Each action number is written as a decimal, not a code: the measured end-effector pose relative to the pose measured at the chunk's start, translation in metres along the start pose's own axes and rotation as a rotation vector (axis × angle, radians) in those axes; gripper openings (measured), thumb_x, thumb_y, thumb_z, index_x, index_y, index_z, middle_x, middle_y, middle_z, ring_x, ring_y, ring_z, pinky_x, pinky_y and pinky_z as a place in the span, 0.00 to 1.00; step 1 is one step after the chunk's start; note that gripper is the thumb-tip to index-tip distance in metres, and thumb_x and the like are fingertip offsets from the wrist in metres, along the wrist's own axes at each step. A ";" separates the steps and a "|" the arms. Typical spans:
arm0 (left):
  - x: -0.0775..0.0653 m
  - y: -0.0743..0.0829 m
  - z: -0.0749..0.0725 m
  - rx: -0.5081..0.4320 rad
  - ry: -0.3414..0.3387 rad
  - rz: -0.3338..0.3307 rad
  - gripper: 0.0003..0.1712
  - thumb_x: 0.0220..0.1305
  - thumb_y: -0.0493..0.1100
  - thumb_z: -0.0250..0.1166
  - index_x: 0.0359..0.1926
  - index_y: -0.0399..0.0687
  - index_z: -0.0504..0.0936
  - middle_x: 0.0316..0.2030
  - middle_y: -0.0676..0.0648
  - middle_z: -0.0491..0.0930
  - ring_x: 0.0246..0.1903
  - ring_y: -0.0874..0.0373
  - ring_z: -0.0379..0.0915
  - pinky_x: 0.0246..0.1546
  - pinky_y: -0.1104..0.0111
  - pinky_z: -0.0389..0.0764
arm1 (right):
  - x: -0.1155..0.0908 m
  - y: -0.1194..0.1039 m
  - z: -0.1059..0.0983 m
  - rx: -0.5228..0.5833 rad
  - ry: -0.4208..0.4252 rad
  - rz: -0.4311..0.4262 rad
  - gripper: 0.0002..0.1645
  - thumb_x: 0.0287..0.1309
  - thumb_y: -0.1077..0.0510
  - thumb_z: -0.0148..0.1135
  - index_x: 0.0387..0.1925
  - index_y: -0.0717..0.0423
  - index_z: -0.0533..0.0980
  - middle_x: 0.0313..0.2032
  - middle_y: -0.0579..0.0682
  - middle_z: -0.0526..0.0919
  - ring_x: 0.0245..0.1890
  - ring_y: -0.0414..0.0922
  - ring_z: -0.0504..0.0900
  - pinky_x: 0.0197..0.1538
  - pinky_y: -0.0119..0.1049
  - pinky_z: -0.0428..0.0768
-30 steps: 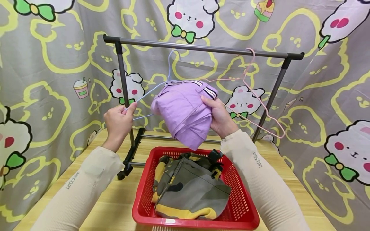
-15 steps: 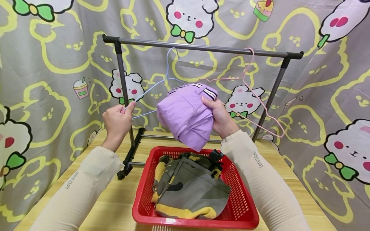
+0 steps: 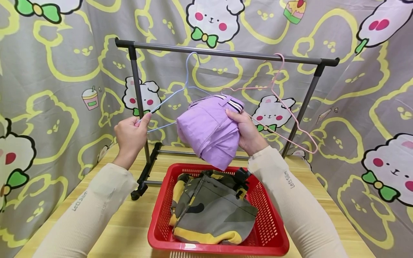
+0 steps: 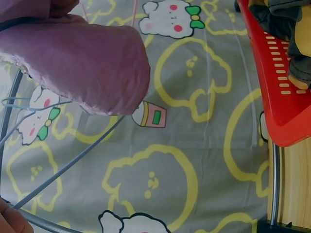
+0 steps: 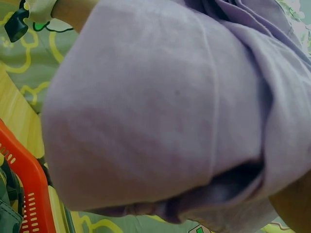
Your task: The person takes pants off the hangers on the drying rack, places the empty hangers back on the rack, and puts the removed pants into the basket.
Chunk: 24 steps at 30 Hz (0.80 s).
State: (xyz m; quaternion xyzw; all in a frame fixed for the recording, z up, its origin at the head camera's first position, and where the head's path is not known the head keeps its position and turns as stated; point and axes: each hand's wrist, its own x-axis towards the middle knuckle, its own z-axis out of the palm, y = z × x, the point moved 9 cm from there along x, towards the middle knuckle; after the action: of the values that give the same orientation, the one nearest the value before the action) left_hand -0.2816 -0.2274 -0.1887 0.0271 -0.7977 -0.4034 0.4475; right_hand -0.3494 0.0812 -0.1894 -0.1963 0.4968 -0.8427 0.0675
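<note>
A blue clothes hanger (image 3: 186,77) hangs by its hook from the rack's rail. Its left corner is in the curled fingers of my left hand (image 3: 130,138). My right hand (image 3: 246,129) grips the waistband of bunched purple pants (image 3: 208,125), thumb in front, other fingers hidden behind the cloth. A striped band and a belt loop show along the top of the pants. The hanger's right part passes behind the pants, so I cannot tell whether it is inside the waistband. In the right wrist view, the purple cloth (image 5: 146,107) covers most of the picture.
A grey clothes rack (image 3: 226,53) stands on the wooden table (image 3: 119,215). Right of the pants, a pink hanger (image 3: 290,114) hangs from the rail. In front sits a red basket (image 3: 155,215) holding camouflage clothing (image 3: 219,211). A patterned curtain (image 3: 371,118) surrounds the table.
The pants have shifted slightly right and down, uncovering more of the blue hanger's neck and right shoulder. My left hand has stayed on the hanger's corner.
</note>
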 end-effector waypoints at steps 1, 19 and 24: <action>0.000 0.000 0.000 -0.001 0.001 -0.001 0.35 0.65 0.58 0.64 0.10 0.45 0.60 0.08 0.48 0.58 0.15 0.53 0.55 0.15 0.67 0.50 | -0.001 0.000 -0.001 -0.001 0.006 0.004 0.14 0.69 0.63 0.50 0.54 0.56 0.66 0.43 0.52 0.78 0.42 0.43 0.80 0.47 0.34 0.78; -0.001 0.001 -0.005 -0.026 0.058 0.014 0.35 0.63 0.57 0.65 0.09 0.46 0.59 0.08 0.50 0.56 0.16 0.53 0.55 0.17 0.67 0.50 | -0.010 -0.007 -0.011 0.005 0.008 -0.009 0.08 0.69 0.62 0.50 0.48 0.58 0.69 0.36 0.50 0.82 0.35 0.42 0.83 0.42 0.33 0.80; -0.001 0.004 -0.006 -0.046 0.071 0.017 0.35 0.63 0.56 0.66 0.09 0.46 0.59 0.08 0.50 0.56 0.17 0.53 0.55 0.17 0.67 0.50 | -0.010 -0.008 -0.013 0.019 0.008 -0.009 0.09 0.69 0.63 0.51 0.49 0.58 0.68 0.36 0.51 0.82 0.35 0.43 0.84 0.43 0.32 0.80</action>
State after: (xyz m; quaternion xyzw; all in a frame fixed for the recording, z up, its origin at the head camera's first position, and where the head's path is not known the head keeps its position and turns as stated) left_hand -0.2756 -0.2283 -0.1854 0.0245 -0.7718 -0.4168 0.4796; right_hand -0.3445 0.0990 -0.1910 -0.1944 0.4881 -0.8485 0.0635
